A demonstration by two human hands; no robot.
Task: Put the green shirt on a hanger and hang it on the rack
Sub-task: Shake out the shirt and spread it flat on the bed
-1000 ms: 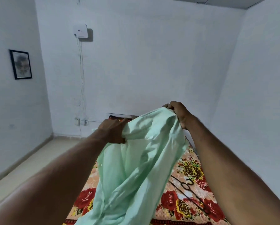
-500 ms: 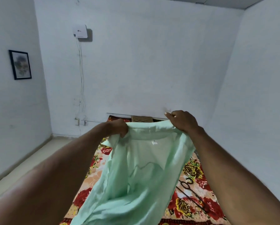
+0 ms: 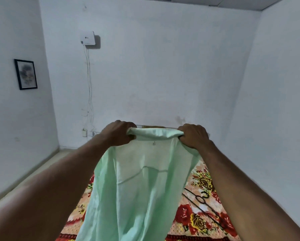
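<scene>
Grip check: left hand [image 3: 118,133] and right hand [image 3: 193,136] fingers clenched on collar ends, shirt [image 3: 137,188] hanging over bed [image 3: 206,181]; hanger [image 3: 200,200] lies below, nearer right hand

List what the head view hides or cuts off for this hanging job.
- Rack: nowhere in the head view.
- Pale green cloth shirt: hem cut off by the bottom edge.
- Black wire hanger on the floral bedspread: partly behind the shirt.
- Left hand, right hand: fingertips buried in the fabric.
</scene>
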